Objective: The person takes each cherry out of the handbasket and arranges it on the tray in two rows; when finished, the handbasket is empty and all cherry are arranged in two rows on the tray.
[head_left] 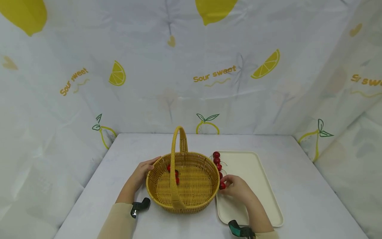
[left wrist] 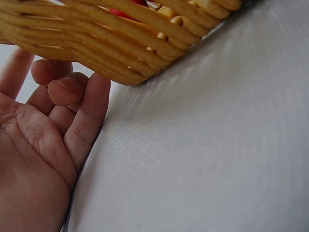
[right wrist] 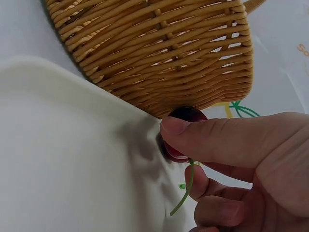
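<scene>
A yellow wicker basket (head_left: 198, 194) with a tall handle stands in the middle, with three red cherries (head_left: 176, 173) visible inside, partly behind the handle. My left hand (head_left: 142, 171) rests against the basket's left side, its fingers loosely bent in the left wrist view and touching the woven wall. Between thumb and fingers, my right hand (head_left: 238, 189) pinches a dark red cherry (right wrist: 176, 153) with a green stem, close beside the basket's right side and above the cream tray (head_left: 253, 186). Several more cherries (head_left: 217, 161) lie in a row along the tray's left edge.
The tray lies right of the basket, its left edge close to the basket's wall. A white cloth covers the table (head_left: 301, 186), and a lemon-print curtain (head_left: 149, 99) hangs behind it. The arched handle (head_left: 173, 159) rises over the basket.
</scene>
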`<action>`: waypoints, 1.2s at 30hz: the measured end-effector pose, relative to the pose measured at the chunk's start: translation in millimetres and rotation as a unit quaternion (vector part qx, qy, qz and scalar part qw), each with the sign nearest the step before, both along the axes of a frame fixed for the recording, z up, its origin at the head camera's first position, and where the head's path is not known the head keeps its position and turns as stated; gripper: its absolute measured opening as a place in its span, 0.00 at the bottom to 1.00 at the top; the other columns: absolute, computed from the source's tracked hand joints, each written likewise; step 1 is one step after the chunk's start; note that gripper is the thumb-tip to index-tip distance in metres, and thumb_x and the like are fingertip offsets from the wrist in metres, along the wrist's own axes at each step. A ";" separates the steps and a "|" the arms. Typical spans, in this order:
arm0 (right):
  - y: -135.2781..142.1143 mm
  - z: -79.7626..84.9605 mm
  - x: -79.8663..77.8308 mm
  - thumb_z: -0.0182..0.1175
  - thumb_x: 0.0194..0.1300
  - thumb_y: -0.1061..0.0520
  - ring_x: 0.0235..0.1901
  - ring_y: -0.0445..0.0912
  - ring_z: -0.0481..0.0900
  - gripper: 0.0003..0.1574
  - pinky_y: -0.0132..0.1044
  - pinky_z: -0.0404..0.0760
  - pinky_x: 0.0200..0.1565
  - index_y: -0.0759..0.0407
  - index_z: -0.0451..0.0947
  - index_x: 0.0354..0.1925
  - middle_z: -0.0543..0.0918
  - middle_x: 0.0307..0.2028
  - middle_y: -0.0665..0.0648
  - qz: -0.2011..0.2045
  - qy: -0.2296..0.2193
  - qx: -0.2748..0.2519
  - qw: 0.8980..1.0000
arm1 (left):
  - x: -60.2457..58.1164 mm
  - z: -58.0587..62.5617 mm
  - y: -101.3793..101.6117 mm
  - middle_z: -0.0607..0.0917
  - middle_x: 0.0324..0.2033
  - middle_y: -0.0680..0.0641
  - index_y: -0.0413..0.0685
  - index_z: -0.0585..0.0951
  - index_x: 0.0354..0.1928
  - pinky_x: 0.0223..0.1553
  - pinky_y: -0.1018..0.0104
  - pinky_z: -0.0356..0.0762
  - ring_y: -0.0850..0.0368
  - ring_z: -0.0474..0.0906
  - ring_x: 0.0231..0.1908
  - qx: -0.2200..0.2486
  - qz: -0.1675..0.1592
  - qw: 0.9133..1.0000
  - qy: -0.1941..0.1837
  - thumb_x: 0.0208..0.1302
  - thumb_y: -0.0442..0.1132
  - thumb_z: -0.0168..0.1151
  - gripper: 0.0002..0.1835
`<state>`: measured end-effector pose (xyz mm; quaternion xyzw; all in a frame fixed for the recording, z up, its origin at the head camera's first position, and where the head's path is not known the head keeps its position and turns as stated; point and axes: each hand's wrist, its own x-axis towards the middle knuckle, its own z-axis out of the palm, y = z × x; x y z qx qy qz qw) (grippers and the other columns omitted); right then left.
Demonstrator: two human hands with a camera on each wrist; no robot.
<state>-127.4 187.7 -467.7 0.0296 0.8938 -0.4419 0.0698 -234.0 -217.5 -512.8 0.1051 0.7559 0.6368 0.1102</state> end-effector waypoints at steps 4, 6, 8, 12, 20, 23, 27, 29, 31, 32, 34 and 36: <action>-0.4 -9.5 -1.4 0.78 0.49 0.62 0.28 0.47 0.70 0.20 0.41 0.69 0.32 0.58 0.83 0.42 0.74 0.28 0.54 -0.003 0.001 -0.002 1.000 | -0.7 -2.2 -0.3 0.74 0.70 0.44 0.48 0.74 0.73 0.72 0.44 0.53 0.42 0.63 0.73 0.003 -0.007 1.000 0.005 0.61 0.41 0.52 0.34; -0.1 -13.6 -1.5 0.78 0.49 0.61 0.27 0.47 0.69 0.20 0.41 0.68 0.31 0.57 0.83 0.42 0.73 0.28 0.54 -0.004 0.003 0.001 1.000 | -0.9 -2.7 -0.3 0.74 0.70 0.44 0.48 0.74 0.73 0.72 0.44 0.53 0.43 0.62 0.73 0.003 -0.007 1.000 0.004 0.60 0.41 0.52 0.34; 0.7 -15.8 -1.4 0.79 0.48 0.60 0.27 0.47 0.69 0.21 0.41 0.68 0.31 0.56 0.83 0.41 0.73 0.28 0.54 -0.004 0.003 0.004 1.000 | -0.9 -2.8 -0.3 0.74 0.70 0.45 0.48 0.74 0.73 0.72 0.44 0.54 0.43 0.63 0.73 0.002 -0.006 1.000 0.002 0.60 0.41 0.51 0.35; 4.7 -14.6 -0.3 0.80 0.48 0.58 0.28 0.47 0.69 0.23 0.41 0.68 0.32 0.55 0.84 0.43 0.74 0.30 0.53 0.001 0.005 0.008 1.000 | 0.3 -1.3 0.3 0.75 0.69 0.47 0.50 0.75 0.72 0.71 0.45 0.56 0.44 0.64 0.73 0.000 0.001 1.000 -0.002 0.59 0.41 0.51 0.35; 11.9 -12.8 0.6 0.77 0.49 0.60 0.27 0.47 0.70 0.21 0.39 0.70 0.31 0.59 0.84 0.44 0.76 0.31 0.54 -0.004 0.007 -0.006 1.000 | 1.5 0.8 1.1 0.74 0.70 0.46 0.50 0.74 0.73 0.71 0.42 0.55 0.44 0.63 0.73 0.003 -0.003 1.000 0.001 0.60 0.41 0.50 0.35; 10.8 -15.1 -0.6 0.77 0.50 0.59 0.29 0.47 0.71 0.19 0.40 0.71 0.32 0.58 0.85 0.42 0.76 0.31 0.53 -0.010 0.007 -0.003 1.000 | 1.5 0.8 1.0 0.74 0.70 0.46 0.50 0.74 0.73 0.72 0.42 0.55 0.44 0.63 0.73 0.001 -0.002 1.000 0.001 0.60 0.41 0.50 0.35; 8.8 -17.5 -2.0 0.77 0.49 0.57 0.30 0.48 0.71 0.19 0.41 0.70 0.32 0.57 0.85 0.41 0.76 0.31 0.53 -0.018 0.008 0.005 1.000 | 1.6 1.1 0.8 0.75 0.70 0.47 0.51 0.74 0.72 0.71 0.42 0.55 0.44 0.63 0.73 0.002 0.000 1.000 -0.001 0.60 0.41 0.50 0.35; 8.4 -18.0 -2.5 0.77 0.49 0.56 0.31 0.48 0.70 0.19 0.41 0.69 0.32 0.57 0.85 0.41 0.75 0.31 0.53 -0.019 0.010 0.008 1.000 | 1.1 0.7 0.4 0.74 0.70 0.47 0.51 0.74 0.73 0.72 0.43 0.54 0.44 0.63 0.73 0.002 -0.001 1.000 -0.001 0.60 0.41 0.50 0.35; 8.7 -17.9 -2.5 0.78 0.49 0.56 0.31 0.48 0.70 0.20 0.41 0.69 0.32 0.57 0.85 0.42 0.75 0.32 0.53 -0.018 0.009 0.008 1.000 | 0.8 0.6 0.2 0.74 0.70 0.47 0.51 0.74 0.73 0.72 0.43 0.54 0.44 0.62 0.74 0.005 -0.002 1.000 -0.002 0.60 0.41 0.50 0.35; 9.1 -17.6 -2.4 0.78 0.49 0.56 0.31 0.48 0.71 0.20 0.41 0.70 0.33 0.57 0.85 0.42 0.75 0.32 0.53 -0.018 0.008 0.008 1.000 | 0.6 0.6 0.2 0.74 0.70 0.47 0.50 0.74 0.73 0.72 0.43 0.54 0.44 0.62 0.74 0.005 -0.003 1.000 -0.001 0.59 0.41 0.50 0.35; 10.4 -15.6 -2.0 0.78 0.49 0.56 0.32 0.48 0.71 0.21 0.41 0.70 0.34 0.58 0.85 0.43 0.75 0.33 0.54 -0.016 0.009 0.008 1.000 | 0.5 1.1 0.5 0.74 0.70 0.47 0.50 0.74 0.73 0.72 0.42 0.53 0.44 0.62 0.74 0.005 -0.004 1.000 -0.001 0.59 0.40 0.50 0.35; 12.2 -11.8 -1.1 0.78 0.51 0.56 0.32 0.48 0.70 0.22 0.41 0.70 0.34 0.58 0.84 0.45 0.75 0.34 0.54 -0.015 0.011 0.007 1.000 | 0.5 1.8 0.8 0.74 0.70 0.47 0.51 0.74 0.73 0.73 0.41 0.52 0.45 0.61 0.74 0.004 -0.004 1.000 0.000 0.60 0.40 0.50 0.35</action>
